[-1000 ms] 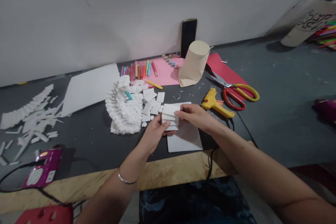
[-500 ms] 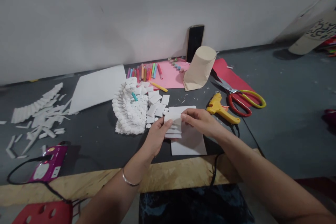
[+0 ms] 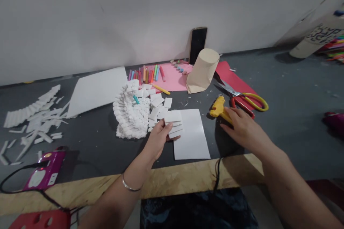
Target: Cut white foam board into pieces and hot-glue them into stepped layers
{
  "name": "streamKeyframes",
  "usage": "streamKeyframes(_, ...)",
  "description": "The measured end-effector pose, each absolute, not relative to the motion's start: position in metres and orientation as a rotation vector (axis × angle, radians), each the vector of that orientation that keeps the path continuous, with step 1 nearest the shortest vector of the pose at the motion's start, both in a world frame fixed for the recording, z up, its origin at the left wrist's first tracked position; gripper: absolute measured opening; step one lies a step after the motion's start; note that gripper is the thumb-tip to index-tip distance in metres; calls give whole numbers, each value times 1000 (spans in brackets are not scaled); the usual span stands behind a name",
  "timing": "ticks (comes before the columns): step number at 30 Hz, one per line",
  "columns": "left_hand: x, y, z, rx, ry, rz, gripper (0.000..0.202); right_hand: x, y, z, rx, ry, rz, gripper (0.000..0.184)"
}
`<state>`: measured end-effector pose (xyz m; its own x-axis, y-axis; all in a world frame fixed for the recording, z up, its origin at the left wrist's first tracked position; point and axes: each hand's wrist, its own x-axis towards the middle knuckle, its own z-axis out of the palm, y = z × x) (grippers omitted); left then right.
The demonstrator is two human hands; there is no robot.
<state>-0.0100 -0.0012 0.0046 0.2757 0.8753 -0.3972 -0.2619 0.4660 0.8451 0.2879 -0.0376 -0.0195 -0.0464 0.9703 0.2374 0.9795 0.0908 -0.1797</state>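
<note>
Off by the left edge of the table (image 3: pixel 88 143): cut white strips (image 3: pixel 32 114) heaped out of the way, a purple device (image 3: pixel 43 173) near the front-left corner. Further in, a layered white paper model (image 3: pixel 131 114) parked mid-table, within easy reach. Just right of it, left hand (image 3: pixel 158 139) raised a little above the surface, thumb and fingers clamped on a fanned stack of white cards (image 3: pixel 174 123). Pinched at the left ends, probably to leave the right ends free for peeling off one by one. Long axis of the cards roughly along the front edge, free ends pointing right, over a white sheet (image 3: pixel 192 139) lying flat. Right again: right hand (image 3: pixel 243 128) down on the yellow glue gun (image 3: pixel 219 109), fingers loosely together and draped over its grip. Closed round it or merely resting, impossible to tell. Gun on its side, nozzle aimed far-left, long axis slanting back to the near right. Scissors (image 3: pixel 244 96) just beyond.
</note>
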Motion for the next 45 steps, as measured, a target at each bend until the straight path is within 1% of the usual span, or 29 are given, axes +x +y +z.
streamKeyframes(2,-10,-1,4,743,1011,859,39,290,-35,-28,-1946,-2022,-128,49)
streamKeyframes(4,-10,0,3,751,1004,859,39,290,-28,-30,-1973,-2008,-178,46)
streamKeyframes(7,-11,0,3,780,985,850,41,288,-17,-26,-2031,-2031,-166,40)
streamKeyframes(9,-12,0,2,809,989,847,43,285,-13,-21,-2070,-1985,-103,39)
streamKeyframes(12,-12,-2,1,850,1012,873,46,279,-15,-9,-2079,-1786,104,33)
streamKeyframes(15,-11,-2,0,876,1035,915,46,265,-24,10,-1855,-1519,501,24)
streamKeyframes(18,-10,-2,-1,928,1058,935,46,238,-35,27,-1588,-1387,872,28)
streamKeyframes(20,-10,-1,-2,962,1088,938,46,216,-40,33,-1496,-1467,960,31)
streamKeyframes(25,-11,0,-3,990,1136,971,46,177,-42,27,-1350,-1731,985,29)
streamKeyframes(31,-12,1,-4,1002,1158,973,45,172,-42,14,-1407,-1869,934,33)
streamKeyframes(38,-10,1,-3,1004,1135,965,43,171,-42,13,-1494,-1853,895,34)
streamKeyframes(45,-9,1,-3,1009,1121,948,40,172,-42,12,-1490,-1881,861,35)
